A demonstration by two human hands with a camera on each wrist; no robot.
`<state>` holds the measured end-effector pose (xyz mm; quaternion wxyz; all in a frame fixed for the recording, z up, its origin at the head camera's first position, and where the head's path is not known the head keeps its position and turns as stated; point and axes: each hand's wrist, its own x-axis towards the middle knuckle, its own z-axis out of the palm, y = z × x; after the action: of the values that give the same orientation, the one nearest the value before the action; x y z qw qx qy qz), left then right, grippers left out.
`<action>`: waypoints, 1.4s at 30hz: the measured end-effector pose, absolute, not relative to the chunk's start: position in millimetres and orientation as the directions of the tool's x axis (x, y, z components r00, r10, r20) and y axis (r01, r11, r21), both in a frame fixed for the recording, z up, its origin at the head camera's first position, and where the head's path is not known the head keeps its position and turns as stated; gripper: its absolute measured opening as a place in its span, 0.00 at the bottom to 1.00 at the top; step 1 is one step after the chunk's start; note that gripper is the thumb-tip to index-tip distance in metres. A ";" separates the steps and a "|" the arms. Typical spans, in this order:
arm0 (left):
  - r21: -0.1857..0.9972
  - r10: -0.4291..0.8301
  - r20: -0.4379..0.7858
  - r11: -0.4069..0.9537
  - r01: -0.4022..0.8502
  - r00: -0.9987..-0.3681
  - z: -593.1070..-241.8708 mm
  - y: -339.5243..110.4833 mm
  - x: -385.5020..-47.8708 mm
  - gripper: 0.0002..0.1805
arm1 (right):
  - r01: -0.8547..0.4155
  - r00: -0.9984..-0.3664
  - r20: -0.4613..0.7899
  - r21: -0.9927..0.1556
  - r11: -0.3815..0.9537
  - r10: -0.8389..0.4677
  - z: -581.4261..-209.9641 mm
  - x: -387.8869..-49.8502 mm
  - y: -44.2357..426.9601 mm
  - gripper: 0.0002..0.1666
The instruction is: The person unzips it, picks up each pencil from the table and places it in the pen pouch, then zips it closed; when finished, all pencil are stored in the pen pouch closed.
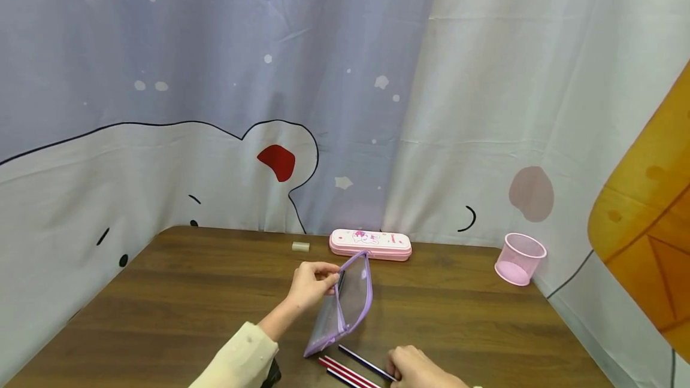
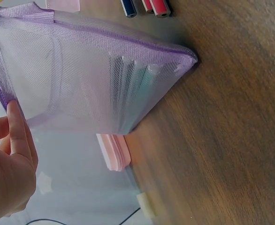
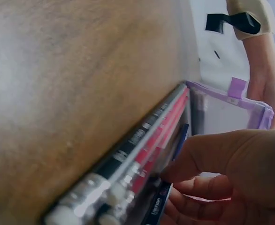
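A purple-edged mesh pouch [image 1: 353, 295] stands tilted on the table, its mouth held apart. My left hand [image 1: 312, 285] pinches its upper edge; in the left wrist view several pencil-like sticks [image 2: 133, 79] show through the mesh [image 2: 81, 70]. My right hand [image 1: 417, 369] pinches a dark blue pencil [image 1: 366, 363], also seen in the right wrist view [image 3: 157, 206]. Beside it on the table lie red pencils [image 1: 345, 370] and a black one [image 3: 128, 149], close to the pouch's lower corner.
A pink pencil case [image 1: 371, 245] lies at the table's back edge with a small beige block [image 1: 300, 246] to its left. A pink see-through cup [image 1: 520, 259] stands at the back right. A printed curtain [image 1: 345, 76] hangs behind the wooden table [image 1: 463, 304].
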<state>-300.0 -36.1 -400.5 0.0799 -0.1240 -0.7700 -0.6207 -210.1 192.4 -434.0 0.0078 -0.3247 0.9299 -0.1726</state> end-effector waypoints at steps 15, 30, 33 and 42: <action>0.929 0.104 0.288 0.210 0.304 -0.952 -399.9 -36.5 -300.3 0.10 | -0.689 -0.635 0.102 -0.524 0.502 -0.766 -376.8 -216.4 236.0 0.14; 0.918 0.120 0.309 0.222 0.329 -0.943 -404.6 -27.4 -297.0 0.09 | -0.262 -0.881 0.110 -0.923 0.283 -0.460 -390.0 -247.0 219.0 0.25; 0.911 0.132 0.321 0.229 0.344 -0.938 -396.5 -24.0 -287.9 0.08 | -0.137 -0.913 0.026 -0.959 0.248 -0.406 -399.8 -249.6 206.9 0.27; 0.898 0.164 0.340 0.237 0.372 -0.926 -397.8 -15.7 -285.8 0.08 | -0.015 -0.969 -0.031 -0.983 0.182 -0.247 -418.8 -268.4 170.2 0.28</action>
<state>-285.8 -15.7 -397.8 0.0874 -0.1715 -0.7816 -0.5933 -268.4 170.2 -418.8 0.0914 -0.0856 0.7633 -0.6338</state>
